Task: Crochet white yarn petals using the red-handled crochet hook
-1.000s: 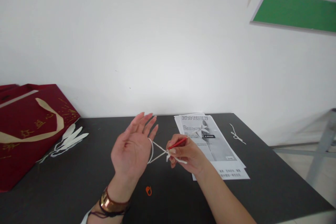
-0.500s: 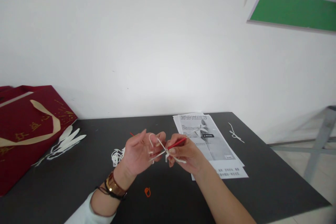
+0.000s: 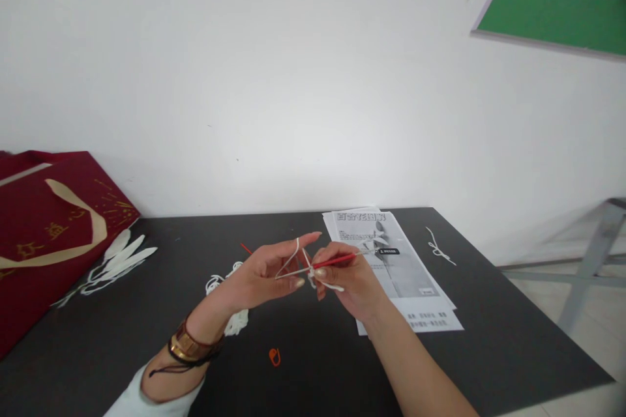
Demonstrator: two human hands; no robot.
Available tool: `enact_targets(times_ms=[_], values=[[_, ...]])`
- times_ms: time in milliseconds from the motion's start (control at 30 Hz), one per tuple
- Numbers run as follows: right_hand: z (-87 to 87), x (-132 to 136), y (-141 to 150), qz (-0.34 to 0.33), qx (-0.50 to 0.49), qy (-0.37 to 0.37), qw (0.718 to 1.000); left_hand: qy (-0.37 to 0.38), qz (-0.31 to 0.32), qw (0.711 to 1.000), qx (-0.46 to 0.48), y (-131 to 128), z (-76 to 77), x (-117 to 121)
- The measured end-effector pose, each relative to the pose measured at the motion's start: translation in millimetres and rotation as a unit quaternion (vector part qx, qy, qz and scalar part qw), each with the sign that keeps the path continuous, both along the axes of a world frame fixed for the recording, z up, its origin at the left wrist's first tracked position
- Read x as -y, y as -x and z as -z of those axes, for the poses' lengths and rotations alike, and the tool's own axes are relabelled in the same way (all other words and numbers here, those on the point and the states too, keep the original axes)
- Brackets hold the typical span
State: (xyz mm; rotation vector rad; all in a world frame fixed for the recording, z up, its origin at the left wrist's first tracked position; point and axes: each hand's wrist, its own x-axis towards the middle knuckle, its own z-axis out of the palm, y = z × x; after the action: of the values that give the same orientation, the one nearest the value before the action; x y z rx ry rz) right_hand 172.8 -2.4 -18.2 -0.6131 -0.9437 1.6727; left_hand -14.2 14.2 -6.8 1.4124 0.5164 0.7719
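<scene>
In my right hand (image 3: 345, 277) a red-handled crochet hook (image 3: 337, 262) is pinched between thumb and fingers, together with a small bit of white yarn work (image 3: 312, 275). A loose yarn tail sticks out below those fingers. White yarn (image 3: 297, 249) passes over the raised index finger of my left hand (image 3: 261, 277) and runs taut to the hook. My left thumb points toward the hook's tip, and the other left fingers are partly hidden. Beneath the left wrist lies a pile of white yarn (image 3: 238, 324), partly covered by the hand.
An orange stitch marker (image 3: 274, 357) lies on the black table (image 3: 313, 378). Printed sheets (image 3: 405, 273) sit behind my right hand. White leaf-shaped pieces (image 3: 120, 260) rest by a dark red bag (image 3: 59, 228). A thin red stick (image 3: 246, 248) and a yarn scrap (image 3: 440, 251) also lie there.
My left hand has turned from palm-up to side-on, its index finger now stretched out toward the right with the yarn over it. The right hand stays nearly in place with the hook.
</scene>
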Motion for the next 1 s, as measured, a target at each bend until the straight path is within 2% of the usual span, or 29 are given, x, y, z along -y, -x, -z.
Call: enact_targets(times_ms=[67,200,267,467,633,833,1000], values=[[-0.6,0.4,1.5,0.012,0.016,-0.004,1.000,-0.005,0.010,1.000,0.013,-3.1,-1.3,2.2],[-0.2,0.7,4.4,0.018,0.026,-0.017,0.999,0.033,-0.040,0.998,0.019,-11.5,0.4,6.0],[1.2,0.5,5.2,0.007,0.018,-0.018,1.000,0.059,-0.046,0.997,0.037,-13.8,2.3,7.4],[4.7,1.4,7.2,-0.029,-0.020,-0.011,0.999,0.118,-0.036,0.981,0.150,-18.0,9.4,11.8],[6.2,3.8,12.1,-0.001,-0.014,-0.016,1.000,0.165,-0.088,0.955,0.230,-26.6,12.6,16.0],[10.5,4.7,15.0,0.071,0.056,-0.076,0.993,0.166,-0.149,0.953,0.206,-25.5,8.2,16.8],[10.9,4.9,14.6,0.057,0.076,-0.095,0.991,0.172,-0.153,0.957,0.174,-20.4,8.7,16.9]])
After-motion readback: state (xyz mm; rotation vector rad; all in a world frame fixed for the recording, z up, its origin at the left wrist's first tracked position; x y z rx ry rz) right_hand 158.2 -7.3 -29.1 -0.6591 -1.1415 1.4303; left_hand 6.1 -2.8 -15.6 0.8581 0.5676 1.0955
